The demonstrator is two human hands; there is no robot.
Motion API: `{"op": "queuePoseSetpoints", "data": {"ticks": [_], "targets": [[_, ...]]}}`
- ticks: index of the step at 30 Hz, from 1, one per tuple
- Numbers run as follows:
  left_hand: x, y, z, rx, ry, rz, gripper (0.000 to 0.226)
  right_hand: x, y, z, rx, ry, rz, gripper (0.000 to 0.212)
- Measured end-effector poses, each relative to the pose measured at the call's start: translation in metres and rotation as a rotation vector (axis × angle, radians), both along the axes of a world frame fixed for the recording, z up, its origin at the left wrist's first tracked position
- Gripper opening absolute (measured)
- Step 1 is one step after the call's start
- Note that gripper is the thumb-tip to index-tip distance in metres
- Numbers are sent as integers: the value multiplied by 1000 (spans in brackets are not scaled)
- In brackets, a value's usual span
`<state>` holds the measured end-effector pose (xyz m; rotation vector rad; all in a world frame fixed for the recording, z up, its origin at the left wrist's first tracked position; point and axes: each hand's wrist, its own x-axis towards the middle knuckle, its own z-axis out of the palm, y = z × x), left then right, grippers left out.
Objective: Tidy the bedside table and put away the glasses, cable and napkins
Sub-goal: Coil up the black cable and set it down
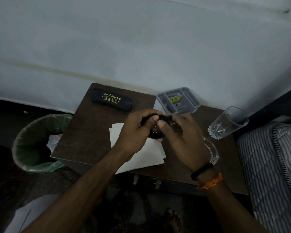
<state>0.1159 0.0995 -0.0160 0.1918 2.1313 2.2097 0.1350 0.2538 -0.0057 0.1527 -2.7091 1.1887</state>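
Both hands meet over the middle of the dark brown bedside table (84, 132). My left hand (134, 132) and my right hand (183, 140) grip a coiled black cable (158, 135) between them, a little above the white napkins (146, 157) lying on the table. A closed black glasses case (111, 101) with gold lettering lies at the back left of the table. The glasses themselves are not in sight.
A grey compartment tray (178, 100) stands at the back against the wall. A clear glass (228, 123) sits at the right, and a glass dish (212, 152) lies partly under my right wrist. A green-lined bin (35, 143) stands left of the table, a striped mattress (272, 165) right.
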Motion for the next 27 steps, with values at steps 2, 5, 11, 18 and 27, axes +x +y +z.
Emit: {"op": "queuePoseSetpoints", "data": {"ticks": [2, 5, 11, 18, 27], "targets": [[-2, -1, -5, -48, 27, 31, 24, 1, -4, -1, -39, -42, 15, 34], [-4, -1, -10, -160, 104, 33, 24, 0, -4, -1, -186, -91, -36, 19], [-2, 0, -6, -491, 321, 7, 24, -4, -2, -1, -526, -233, -115, 24], [-3, -4, -9, -495, 266, -190, 44, -6, 0, -1, -763, -375, -108, 24], [0, -1, -5, -420, 167, -84, 28, -9, 4, -3, -655, -418, -14, 32]]}}
